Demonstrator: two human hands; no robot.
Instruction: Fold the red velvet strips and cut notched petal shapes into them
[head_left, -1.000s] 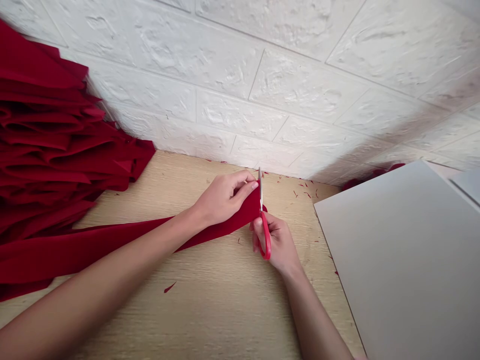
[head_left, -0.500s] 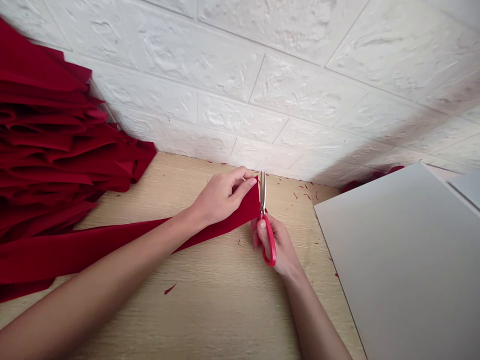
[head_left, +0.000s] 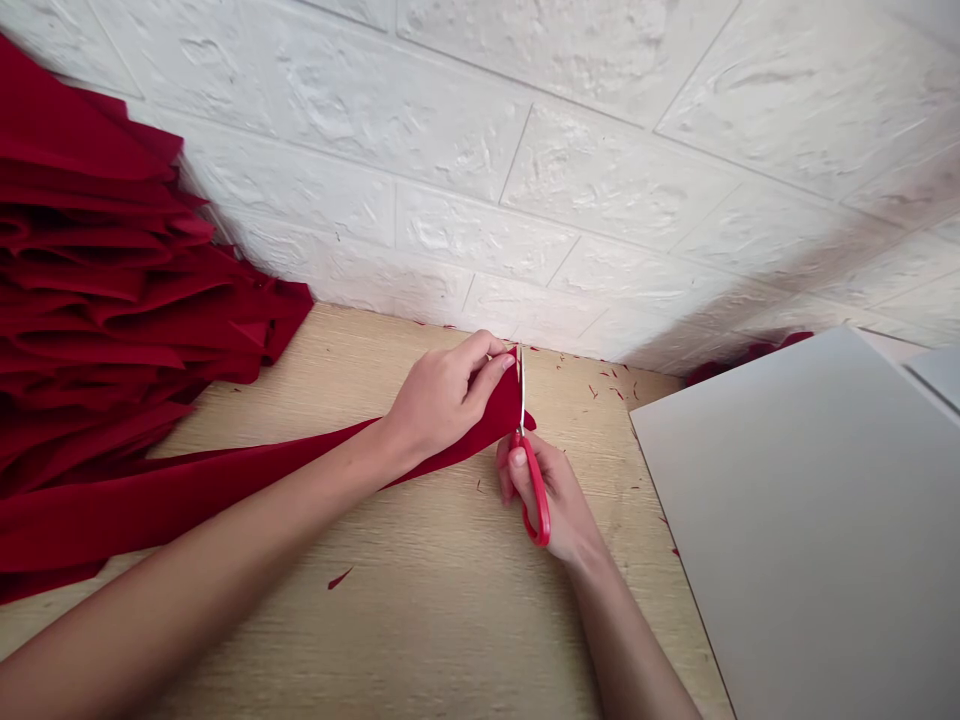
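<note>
A long red fabric strip runs from the left edge of the wooden table to its middle. My left hand pinches the strip near its upper corner, between thumb and forefinger. In my right hand are red-handled scissors, with the thumb in the near loop and the other fingers mostly hidden behind. The scissor blades point away from me, closed together along the strip's cut end. A small red piece shows just right of the blades, by the pivot.
A big heap of folded red fabric fills the left side against the white brick-patterned wall. A light grey panel stands at the right. Small red scraps lie scattered on the wooden table.
The scissor blades, slightly apart before, have come together at the strip's end. My right hand has shifted a little toward me and left. The left hand holds nearly the same place.
</note>
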